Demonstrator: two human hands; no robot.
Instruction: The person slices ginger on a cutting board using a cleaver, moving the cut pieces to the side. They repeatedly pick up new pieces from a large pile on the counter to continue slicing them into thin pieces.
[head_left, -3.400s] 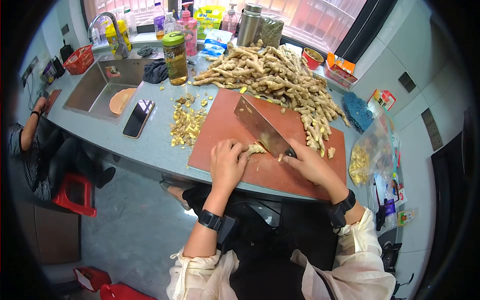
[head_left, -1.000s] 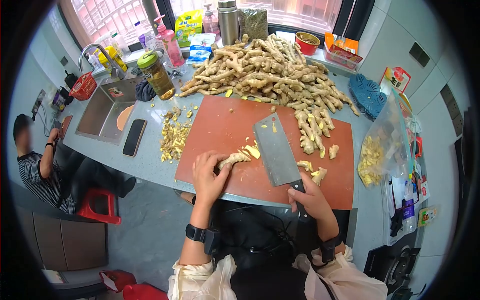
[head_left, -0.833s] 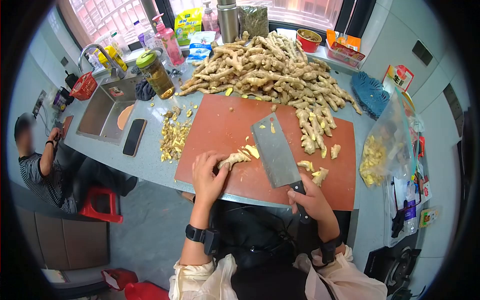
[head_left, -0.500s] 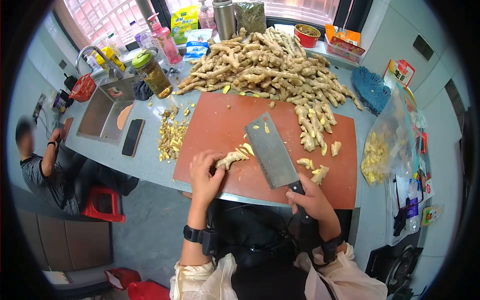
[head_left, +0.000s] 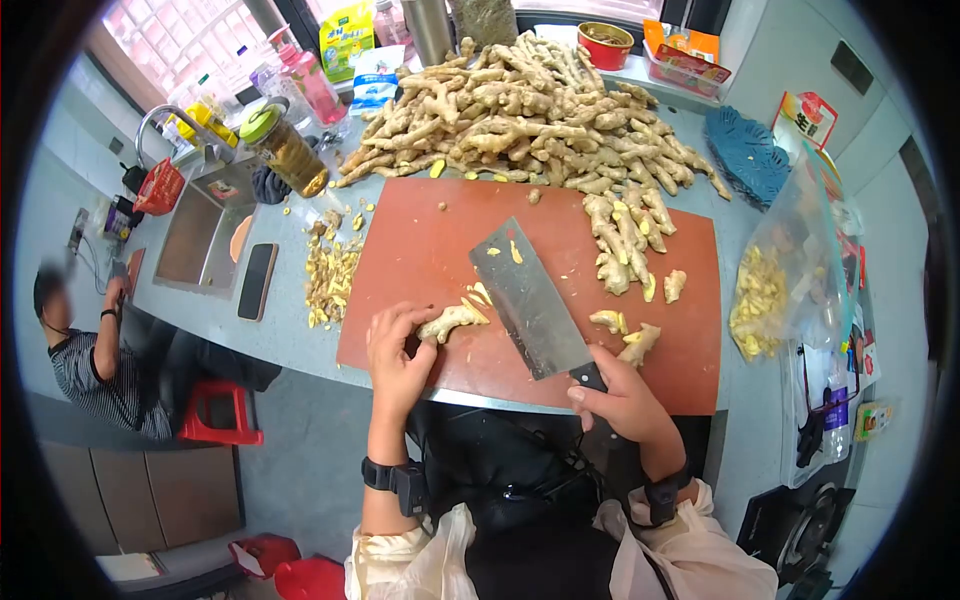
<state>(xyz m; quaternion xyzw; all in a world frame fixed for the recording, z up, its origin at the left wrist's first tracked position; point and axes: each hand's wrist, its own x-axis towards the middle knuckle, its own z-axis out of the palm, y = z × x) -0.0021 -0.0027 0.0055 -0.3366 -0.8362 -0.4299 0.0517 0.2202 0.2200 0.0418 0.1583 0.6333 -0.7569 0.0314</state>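
My left hand [head_left: 398,355] is closed at the left end of a knobbly piece of ginger [head_left: 447,322], thumb and fingertips pinching it against the reddish-brown cutting board [head_left: 400,240]. A few thin yellow slices [head_left: 478,293] touch or lie beside its cut right end. In my right hand [head_left: 628,395] is the black handle of a cleaver [head_left: 530,300]. Its broad blade slants up and left, flat side facing up, just right of the ginger, with small yellow bits stuck on it. Right of the cleaver are some cut ginger pieces [head_left: 638,345] and whole ginger roots [head_left: 620,245].
A large ginger heap [head_left: 520,120] covers the counter behind the board. Ginger scraps [head_left: 332,275] and a phone [head_left: 258,282] lie left, near a sink [head_left: 200,240]. A clear bag of ginger pieces [head_left: 762,300] stands right. Another person [head_left: 105,370] sits far left.
The cleaver blade has swung slightly left, nearer the ginger. My left hand still grips the same piece. The whole view has shifted a little.
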